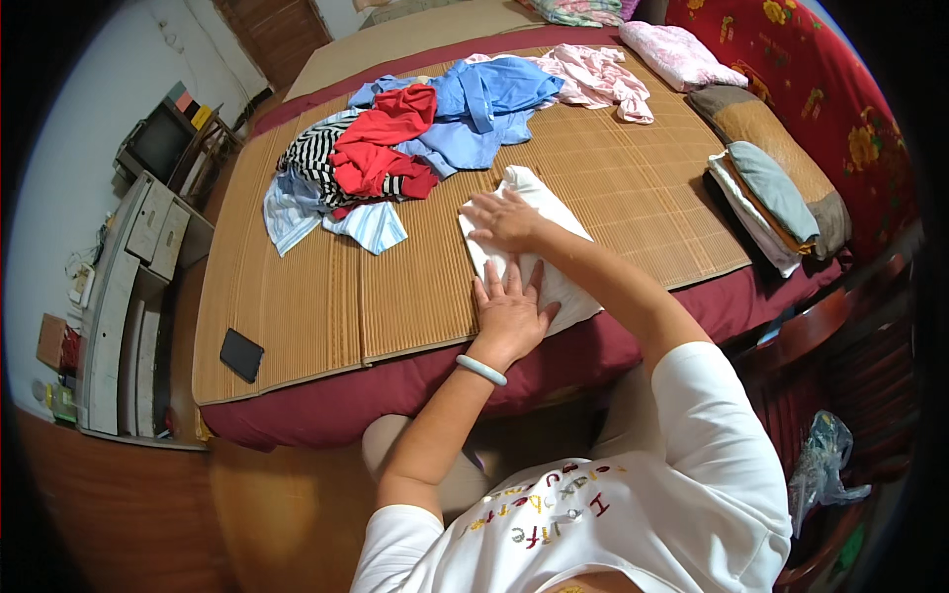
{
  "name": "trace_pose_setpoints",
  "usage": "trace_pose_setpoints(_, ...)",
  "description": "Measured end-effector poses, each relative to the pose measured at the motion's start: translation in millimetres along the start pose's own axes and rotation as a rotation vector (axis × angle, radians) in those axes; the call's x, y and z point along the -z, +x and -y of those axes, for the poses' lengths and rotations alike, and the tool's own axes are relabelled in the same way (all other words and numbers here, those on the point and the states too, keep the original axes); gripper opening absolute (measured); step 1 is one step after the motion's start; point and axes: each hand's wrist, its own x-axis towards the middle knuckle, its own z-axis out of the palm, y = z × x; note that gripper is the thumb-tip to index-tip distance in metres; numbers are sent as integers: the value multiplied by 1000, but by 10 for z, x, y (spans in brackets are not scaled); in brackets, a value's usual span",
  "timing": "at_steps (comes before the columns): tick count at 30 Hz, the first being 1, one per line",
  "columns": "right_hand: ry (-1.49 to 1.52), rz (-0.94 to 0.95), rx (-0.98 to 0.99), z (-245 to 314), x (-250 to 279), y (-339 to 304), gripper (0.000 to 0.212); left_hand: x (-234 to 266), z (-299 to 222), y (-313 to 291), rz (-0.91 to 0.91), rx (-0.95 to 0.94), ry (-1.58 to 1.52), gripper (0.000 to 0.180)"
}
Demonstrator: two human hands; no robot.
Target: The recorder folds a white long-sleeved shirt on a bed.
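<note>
A folded white garment (566, 294) lies on the bamboo mat near the bed's front edge. My left hand (511, 318), with a pale bangle at its wrist, rests flat on the garment's near left part, fingers spread. Farther up, my right hand (502, 219) is laid on the same cloth with its fingers stretched toward the left edge; it looks slightly blurred. Neither hand grips anything. Beyond them is a loose heap with a red garment (381, 143), a black-and-white striped one (314, 153), blue shirts (494, 94) and a pink garment (598, 77).
A stack of folded clothes (771, 193) sits at the mat's right, beside a brown pillow (761, 133). A black phone (241, 355) lies at the near left corner. A wooden chair (830, 395) holding a plastic bag (822, 457) stands at right; a desk (138, 287) at left.
</note>
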Motion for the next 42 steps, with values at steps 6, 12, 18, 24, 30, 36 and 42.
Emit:
trace_pose_setpoints(6, -54, 72, -187, -35, 109, 177, 72, -10, 20, -17, -23, -12, 8, 77)
trace_pose_setpoints(12, 62, -55, -165, 148, 442, -402, 69, -9, 36, 1, -4, -17, 15, 79)
trace_pose_setpoints(18, 90, -100, -289, 225, 357, -1376, 65, 21, 20, 41, 65, -5, 24, 77)
trace_pose_setpoints(24, 75, -207, -316, 165, 234, -1455, 63, 272, 9, 62, 144, -37, -10, 83)
trace_pose_setpoints(30, 59, -244, -261, 86, 91, -1484, 64, 429, -95, 329, 45, -134, -27, 82)
trace_pose_setpoints(36, -103, -259, -255, -53, -147, -1397, 72, 86, -472, 764, -192, -292, -70, 50)
trace_pose_setpoints(42, -37, -270, -384, 46, -53, -1422, 75, 68, -102, 1211, 110, -260, -80, 78)
